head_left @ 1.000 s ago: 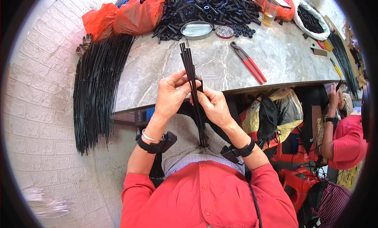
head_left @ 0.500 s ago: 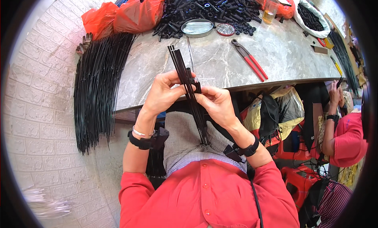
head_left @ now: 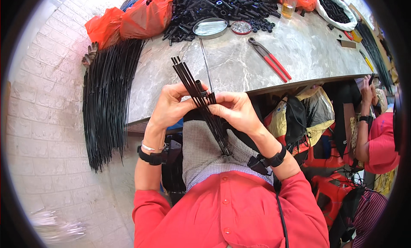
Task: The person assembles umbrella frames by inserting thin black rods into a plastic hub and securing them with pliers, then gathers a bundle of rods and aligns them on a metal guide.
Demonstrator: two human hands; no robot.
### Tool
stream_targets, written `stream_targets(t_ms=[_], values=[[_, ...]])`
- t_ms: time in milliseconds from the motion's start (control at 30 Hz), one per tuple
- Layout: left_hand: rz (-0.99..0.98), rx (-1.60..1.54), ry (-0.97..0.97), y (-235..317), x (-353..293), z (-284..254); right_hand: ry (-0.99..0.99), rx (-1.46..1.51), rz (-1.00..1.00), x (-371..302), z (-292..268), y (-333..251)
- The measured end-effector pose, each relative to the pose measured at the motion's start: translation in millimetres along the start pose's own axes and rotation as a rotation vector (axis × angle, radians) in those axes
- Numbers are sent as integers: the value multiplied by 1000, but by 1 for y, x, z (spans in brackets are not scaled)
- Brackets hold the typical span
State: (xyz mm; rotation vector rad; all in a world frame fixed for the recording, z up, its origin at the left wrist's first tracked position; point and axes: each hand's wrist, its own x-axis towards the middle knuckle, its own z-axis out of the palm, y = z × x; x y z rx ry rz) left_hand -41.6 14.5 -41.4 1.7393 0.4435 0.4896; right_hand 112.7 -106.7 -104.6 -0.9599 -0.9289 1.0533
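Observation:
Between both hands, above my lap, leans a bundle of thin black rods (head_left: 217,136), its upper ends tilted left and slightly fanned. My left hand (head_left: 171,106) is closed around the upper part of the bundle, thumb pressed across it. A short black tubular piece (head_left: 198,83) stands up between the hands, beside the rods; how it joins them is hidden by the fingers. On the bundle's right side, my right hand (head_left: 237,113) pinches some of the rods, thumb and fingers together. The lower ends of the rods come down onto my lap.
On the grey marbled table (head_left: 171,72) lie red-handled pincers (head_left: 270,60), a dish of thin metal pins (head_left: 209,28), a small red-rimmed tin (head_left: 241,28) and heaped black tubes (head_left: 218,6). Long black rods (head_left: 109,106) hang over its left end. A co-worker's arm (head_left: 364,128) is at right.
The bundle's upper ends have tipped further left and spread a little more. Both hands stay on it. The whole view has shifted slightly.

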Motion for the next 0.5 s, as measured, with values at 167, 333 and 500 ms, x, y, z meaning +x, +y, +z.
stream_targets(t_ms=[167, 333, 500], values=[[-17, -37, -5, 0, -2, 2, -58, 143, 75, 1, -4, -1], [-37, -55, 25, 4, -3, 6, -71, 73, 16, 2, -4, -5], [-81, -86, 12, 5, -2, 6, -121, 111, 15, 4, -9, -1]])
